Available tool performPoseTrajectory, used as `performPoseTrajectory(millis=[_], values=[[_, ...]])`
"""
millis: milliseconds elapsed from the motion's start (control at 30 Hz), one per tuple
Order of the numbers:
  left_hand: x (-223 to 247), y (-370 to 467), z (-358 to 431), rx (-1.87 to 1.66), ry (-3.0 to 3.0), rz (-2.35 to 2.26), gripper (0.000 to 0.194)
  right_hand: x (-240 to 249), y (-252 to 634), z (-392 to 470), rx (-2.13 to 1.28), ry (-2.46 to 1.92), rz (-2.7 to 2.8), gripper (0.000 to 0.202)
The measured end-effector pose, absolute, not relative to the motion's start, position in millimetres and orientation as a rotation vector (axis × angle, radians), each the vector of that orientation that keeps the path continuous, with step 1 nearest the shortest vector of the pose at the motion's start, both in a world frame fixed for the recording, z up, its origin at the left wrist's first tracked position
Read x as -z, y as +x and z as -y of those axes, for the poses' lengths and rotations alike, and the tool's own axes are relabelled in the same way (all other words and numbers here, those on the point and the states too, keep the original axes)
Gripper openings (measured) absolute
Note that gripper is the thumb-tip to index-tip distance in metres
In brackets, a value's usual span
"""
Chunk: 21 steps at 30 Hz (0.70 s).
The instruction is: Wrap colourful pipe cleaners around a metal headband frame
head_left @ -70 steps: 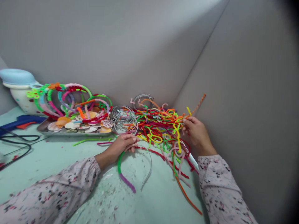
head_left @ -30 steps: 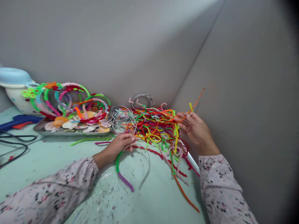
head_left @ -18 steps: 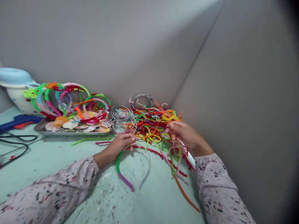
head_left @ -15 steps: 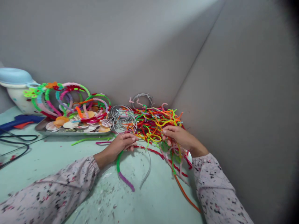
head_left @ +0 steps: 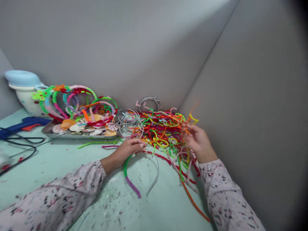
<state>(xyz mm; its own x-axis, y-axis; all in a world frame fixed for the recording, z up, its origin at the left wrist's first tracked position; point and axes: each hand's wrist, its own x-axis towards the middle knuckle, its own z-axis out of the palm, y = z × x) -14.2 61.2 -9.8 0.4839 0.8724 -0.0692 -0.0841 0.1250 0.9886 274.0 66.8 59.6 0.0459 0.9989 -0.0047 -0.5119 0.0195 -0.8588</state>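
Headband (head_left: 125, 171) green/purple L, bare grey R, ends twd viewer; multicol. pipe cleaners (head_left: 158, 128) heaped behind

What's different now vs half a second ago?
The right hand has moved from over the front of the pile to its right end, rising slightly. A yellow stem and a blurred orange stem now stick up above it; grip unclear. Same as before: the left hand holds the headband; the tray hasn't visibly moved.

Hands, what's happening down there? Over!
Left hand holding headband, one side bare. Right hand pinching orange pipe cleaner. Tangled pile crowding right hand. Over.
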Motion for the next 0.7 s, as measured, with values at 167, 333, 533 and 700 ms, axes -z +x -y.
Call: performPoseTrajectory(millis=[167, 333, 533, 700], values=[[7.8, -14.9, -60.3, -0.840, 1.254, -0.781, 0.026, -55.6, 257.3, -60.6, -1.496, -0.828, 0.683, 0.013], [5.0, -15.8, -58.5, -0.802, 1.294, -0.800, 0.028, -23.9, 209.1, -57.9, -1.672, -0.849, 0.801, 0.012], [0.0, -13.8, -56.2, -0.747, 1.433, -0.851, 0.033, -4.9, 173.8, -48.9, -1.656, -0.830, 0.901, 0.016], [-0.3, -11.9, -54.8, -0.732, 1.450, -0.820, 0.031, 5.9, 168.7, -48.3, -1.473, -0.862, 0.882, 0.020]])
